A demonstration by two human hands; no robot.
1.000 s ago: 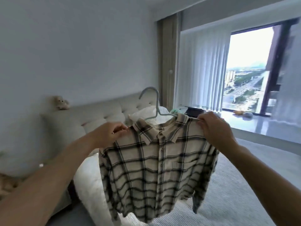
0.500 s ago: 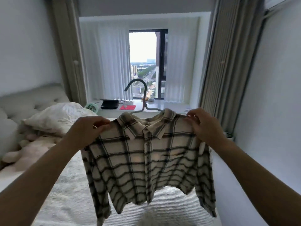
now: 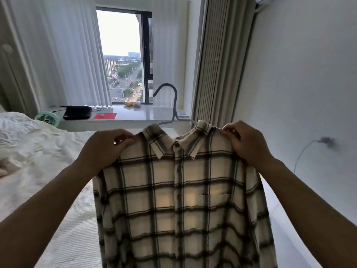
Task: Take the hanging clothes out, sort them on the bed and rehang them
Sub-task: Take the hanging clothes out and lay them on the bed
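Observation:
A cream shirt with dark plaid lines (image 3: 181,206) hangs in the air in front of me on a pale hanger (image 3: 174,107), whose hook sticks up above the collar. My left hand (image 3: 104,149) pinches the shirt's left shoulder. At the other shoulder, my right hand (image 3: 245,144) pinches the fabric beside the collar. The shirt hangs over the white bed (image 3: 63,219), its lower part running out of the frame. The hanger's arms are hidden inside the shirt.
A crumpled white duvet (image 3: 25,140) lies at the left. Behind stands a window ledge (image 3: 146,115) with a black device (image 3: 77,112), a red mat (image 3: 105,116) and a small green fan (image 3: 46,118). Curtains (image 3: 214,60) and a white wall (image 3: 301,93) close in the right side.
My view has swung right from the headboard to the window and wall. Both hands have kept their hold on the shirt's shoulders, and the shirt now appears closer and larger.

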